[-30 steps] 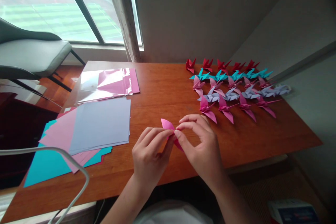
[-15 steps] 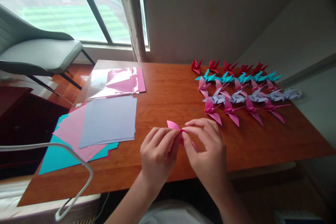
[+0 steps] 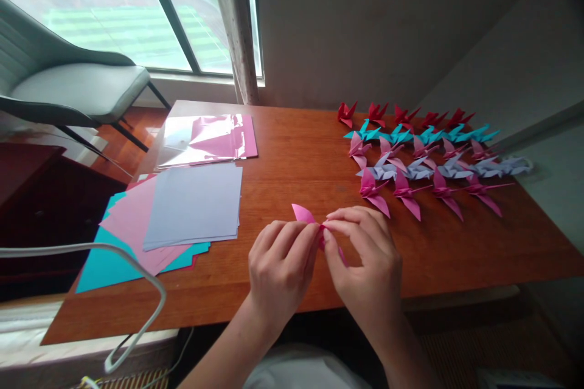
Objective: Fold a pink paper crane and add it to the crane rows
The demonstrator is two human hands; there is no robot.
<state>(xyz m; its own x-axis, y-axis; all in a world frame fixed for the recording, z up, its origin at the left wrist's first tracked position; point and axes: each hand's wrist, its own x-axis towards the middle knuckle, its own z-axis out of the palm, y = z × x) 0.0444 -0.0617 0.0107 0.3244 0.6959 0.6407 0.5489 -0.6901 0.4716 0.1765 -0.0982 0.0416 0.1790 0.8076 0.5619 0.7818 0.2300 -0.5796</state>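
Both my hands meet over the front of the wooden table, pinching one pink paper crane (image 3: 303, 214). My left hand (image 3: 283, 261) grips it from the left, fingertips pressed together. From the other side, my right hand (image 3: 367, 255) holds it between thumb and fingers. One pointed wing sticks up past the left fingers, and another pink piece shows below, by the right thumb. The fingers cover the crane's middle. Beyond my right hand stands a row of finished deep-pink cranes (image 3: 406, 192).
Behind that row are rows of lilac cranes (image 3: 417, 169), light pink cranes (image 3: 424, 149), turquoise cranes (image 3: 429, 134) and red cranes (image 3: 404, 115). Paper sheets (image 3: 194, 203) and a clear packet (image 3: 207, 140) lie on the left. A white cable (image 3: 157, 289) loops past the table's left front; a chair (image 3: 82, 94) stands beyond.
The whole view has shifted slightly, so the table's things appear a little further right. Both hands keep their pinch on the pink crane, with barely any change in finger position.
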